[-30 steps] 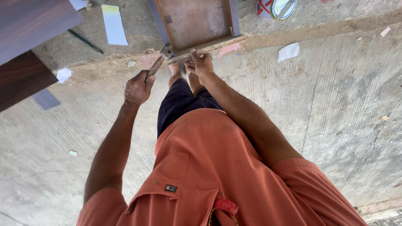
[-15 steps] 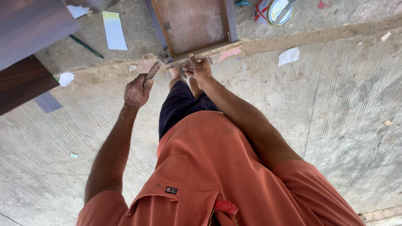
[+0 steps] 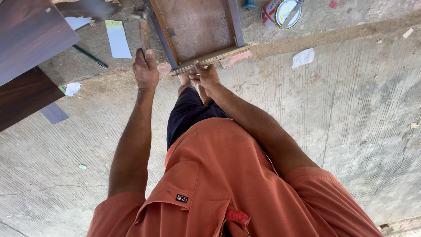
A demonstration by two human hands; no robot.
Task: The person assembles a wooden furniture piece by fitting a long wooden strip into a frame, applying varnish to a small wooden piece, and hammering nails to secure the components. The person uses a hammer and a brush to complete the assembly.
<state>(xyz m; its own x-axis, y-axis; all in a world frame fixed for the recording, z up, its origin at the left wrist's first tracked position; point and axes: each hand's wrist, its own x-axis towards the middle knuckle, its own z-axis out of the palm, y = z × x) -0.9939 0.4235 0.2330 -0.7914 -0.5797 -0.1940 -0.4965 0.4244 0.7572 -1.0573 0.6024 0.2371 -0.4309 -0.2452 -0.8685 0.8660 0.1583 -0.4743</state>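
My left hand [image 3: 146, 70] is shut on the wooden handle of a hammer [image 3: 143, 33], held upright with its head near the top edge of the view. A wooden frame with a brown panel [image 3: 199, 28] lies on the concrete floor in front of my feet. My right hand [image 3: 204, 75] rests on the frame's near pale edge [image 3: 210, 59], fingers bunched and pinching there. Whether a nail sits between the fingers is too small to tell. My orange shirt and dark shorts fill the lower middle.
Dark laminate boards [image 3: 30, 35] lie at the left, another [image 3: 22, 96] below them. A round tin [image 3: 280, 12] stands at the top right. A white strip [image 3: 117, 38], a thin green rod [image 3: 90, 56] and paper scraps [image 3: 303, 57] litter the floor.
My left hand has swung the hammer up and away from the frame's edge, so the handle now points upward. My right hand stays at the frame's near edge.
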